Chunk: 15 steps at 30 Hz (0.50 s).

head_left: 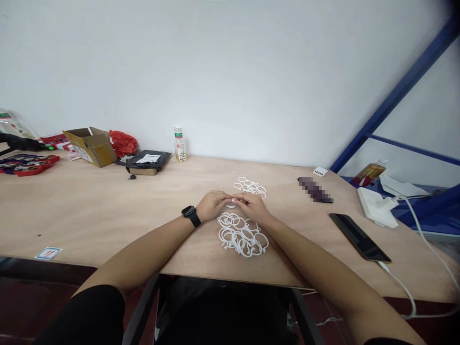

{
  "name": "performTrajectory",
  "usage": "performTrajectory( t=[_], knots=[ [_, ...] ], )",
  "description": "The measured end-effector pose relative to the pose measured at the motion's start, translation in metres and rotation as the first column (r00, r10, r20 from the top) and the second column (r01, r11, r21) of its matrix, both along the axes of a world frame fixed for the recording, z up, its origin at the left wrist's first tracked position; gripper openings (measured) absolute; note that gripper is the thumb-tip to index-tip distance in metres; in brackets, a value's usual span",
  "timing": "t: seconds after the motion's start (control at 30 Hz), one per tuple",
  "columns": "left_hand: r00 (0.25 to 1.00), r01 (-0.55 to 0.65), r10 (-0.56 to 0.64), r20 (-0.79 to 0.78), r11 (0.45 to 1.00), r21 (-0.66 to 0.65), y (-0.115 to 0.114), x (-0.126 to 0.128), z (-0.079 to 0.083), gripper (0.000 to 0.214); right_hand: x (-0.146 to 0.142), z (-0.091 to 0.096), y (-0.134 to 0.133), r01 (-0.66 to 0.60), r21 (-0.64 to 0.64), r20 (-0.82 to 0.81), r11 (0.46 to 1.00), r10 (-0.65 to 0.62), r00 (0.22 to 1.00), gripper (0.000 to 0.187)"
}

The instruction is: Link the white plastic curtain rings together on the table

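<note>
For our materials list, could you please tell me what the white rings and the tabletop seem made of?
White rings: probably plastic, smooth-looking, thin and evenly white. Tabletop: apparently wood or plywood, matt, pale brown with faint streaks.

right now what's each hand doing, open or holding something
Left hand: closed, holding a small white plastic ring.
Right hand: closed, holding the same ring.

A long pale plywood desk [108, 206] is running along a bare whitish wall [215, 72], suggesting a plain workroom. Heaped white plastic rings [237, 238] are lying at centre; an open brown cardboard box [101, 153] and a flat black plastic parcel [163, 160] are sitting at left. A slanting blue metal frame [398, 95] is rising at upper right. At lower right, a black smartphone [359, 237] plugged into a white cable [385, 268] is equally hinting at a lived-in room.
</note>
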<state>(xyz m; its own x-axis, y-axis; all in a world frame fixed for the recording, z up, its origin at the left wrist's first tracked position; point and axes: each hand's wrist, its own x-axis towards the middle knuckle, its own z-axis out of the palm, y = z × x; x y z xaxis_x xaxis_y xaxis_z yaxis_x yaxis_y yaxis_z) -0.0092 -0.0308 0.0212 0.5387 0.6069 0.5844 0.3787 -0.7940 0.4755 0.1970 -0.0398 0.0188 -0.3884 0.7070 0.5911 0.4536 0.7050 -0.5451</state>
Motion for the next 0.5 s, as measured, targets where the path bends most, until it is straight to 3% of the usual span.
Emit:
performTrajectory(
  t=[0.2, 0.37, 0.5],
  knots=[
    [0.985, 0.115, -0.091, 0.149, 0.981, -0.159, -0.0001, 0.0014, -0.0019, 0.029, -0.002, 0.0058, -0.0052, -0.073, 0.109, -0.024, 0.991, 0.076, 0.997, 0.012],
    [0.97, 0.201, -0.149, 0.19, 0.935, -0.291, -0.0004, 0.0007, -0.0007, 0.03, -0.0018, 0.008, -0.0094, -0.09, 0.09, 0.022, 0.992, 0.088, 0.996, 0.014],
    [0.975, 0.187, -0.136, 0.177, 0.929, -0.318, -0.0028, 0.0019, 0.0015, 0.03, -0.0017, 0.0094, -0.0094, -0.08, 0.083, 0.038, 0.993, 0.077, 0.996, 0.016]
  ],
)
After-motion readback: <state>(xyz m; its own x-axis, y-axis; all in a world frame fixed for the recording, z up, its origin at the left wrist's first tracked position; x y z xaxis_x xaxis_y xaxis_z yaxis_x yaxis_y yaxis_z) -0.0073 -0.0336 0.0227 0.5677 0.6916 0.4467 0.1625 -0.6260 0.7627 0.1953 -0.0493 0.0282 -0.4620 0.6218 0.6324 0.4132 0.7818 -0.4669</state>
